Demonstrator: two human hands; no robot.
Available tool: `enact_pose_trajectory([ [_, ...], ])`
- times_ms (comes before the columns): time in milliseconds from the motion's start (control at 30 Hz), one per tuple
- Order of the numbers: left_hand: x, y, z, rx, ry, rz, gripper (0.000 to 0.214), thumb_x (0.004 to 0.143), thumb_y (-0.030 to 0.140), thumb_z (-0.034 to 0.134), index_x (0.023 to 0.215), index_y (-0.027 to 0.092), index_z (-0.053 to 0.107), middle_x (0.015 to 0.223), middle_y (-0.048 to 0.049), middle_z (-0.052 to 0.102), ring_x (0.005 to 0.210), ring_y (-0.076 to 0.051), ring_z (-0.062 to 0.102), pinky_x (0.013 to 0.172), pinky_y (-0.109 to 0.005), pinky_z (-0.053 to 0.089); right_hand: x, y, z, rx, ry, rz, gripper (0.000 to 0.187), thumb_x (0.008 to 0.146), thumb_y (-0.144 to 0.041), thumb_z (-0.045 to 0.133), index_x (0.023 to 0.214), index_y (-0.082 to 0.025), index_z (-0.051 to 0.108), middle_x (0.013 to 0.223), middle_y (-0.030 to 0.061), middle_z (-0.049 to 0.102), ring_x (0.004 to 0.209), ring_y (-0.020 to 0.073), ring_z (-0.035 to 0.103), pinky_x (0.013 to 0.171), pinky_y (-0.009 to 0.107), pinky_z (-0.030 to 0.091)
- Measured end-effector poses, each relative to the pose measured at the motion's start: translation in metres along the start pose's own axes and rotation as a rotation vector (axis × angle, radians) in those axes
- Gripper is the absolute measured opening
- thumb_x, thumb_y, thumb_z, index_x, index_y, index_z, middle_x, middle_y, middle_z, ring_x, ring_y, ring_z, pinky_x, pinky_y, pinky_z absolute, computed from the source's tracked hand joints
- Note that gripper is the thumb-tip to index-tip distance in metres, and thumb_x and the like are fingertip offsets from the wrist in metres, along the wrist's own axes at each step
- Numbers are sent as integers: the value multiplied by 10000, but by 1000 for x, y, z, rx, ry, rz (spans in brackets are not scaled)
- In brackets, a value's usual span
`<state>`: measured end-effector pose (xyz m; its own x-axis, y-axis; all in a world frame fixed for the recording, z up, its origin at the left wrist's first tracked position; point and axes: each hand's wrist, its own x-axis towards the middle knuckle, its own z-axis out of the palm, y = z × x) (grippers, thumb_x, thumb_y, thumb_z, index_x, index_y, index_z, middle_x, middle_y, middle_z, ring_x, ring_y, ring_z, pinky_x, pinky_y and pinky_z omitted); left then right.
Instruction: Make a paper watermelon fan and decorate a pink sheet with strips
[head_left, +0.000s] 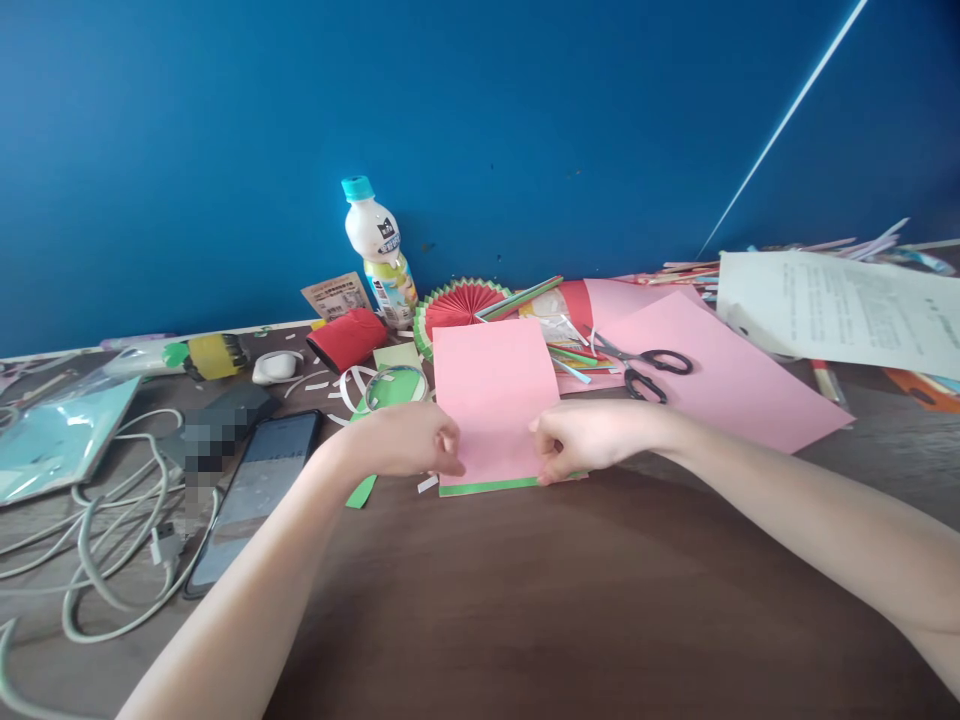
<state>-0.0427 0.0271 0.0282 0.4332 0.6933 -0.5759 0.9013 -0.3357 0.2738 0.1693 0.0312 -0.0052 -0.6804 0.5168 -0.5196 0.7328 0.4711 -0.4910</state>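
Note:
A pink sheet of paper (495, 400) lies in front of me, a green strip (487, 487) showing along its near edge. My left hand (412, 440) is closed at the sheet's left side, its curled fingers and thumb at the paper's edge. At the lower right corner, my right hand (589, 435) pinches the near edge between thumb and fingers. Behind the sheet stands a red pleated paper fan (461, 308) with a green and white rim. Scissors (645, 370) with black handles lie slightly open on a larger pink sheet (720, 370) to the right.
A drink bottle (379, 250) stands by the blue wall. Left of me are a phone (259, 490), white cables (90, 570), an earbud case (277, 367), a red pouch-like item (346, 338) and a tape roll (397, 387). A printed page (832, 305) lies at the right.

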Motion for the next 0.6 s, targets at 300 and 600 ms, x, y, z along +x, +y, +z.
enact_pose_trajectory([
  [300,28,10,33,-148,170,216,126,657,320,592,678,204,546,676,55,544,616,-96,471,514,-208,297,-6,-4,-5,-33,-38,56,282,717,-413,484,565,-176,509,556,-18,510,484,95,412,456,245,257],
  [600,29,7,30,-179,98,242,107,668,291,579,680,196,531,671,52,508,615,-93,451,512,-207,296,-9,-1,-8,-95,-5,57,234,718,-350,443,561,-176,449,543,-25,434,494,91,382,460,236,236],
])
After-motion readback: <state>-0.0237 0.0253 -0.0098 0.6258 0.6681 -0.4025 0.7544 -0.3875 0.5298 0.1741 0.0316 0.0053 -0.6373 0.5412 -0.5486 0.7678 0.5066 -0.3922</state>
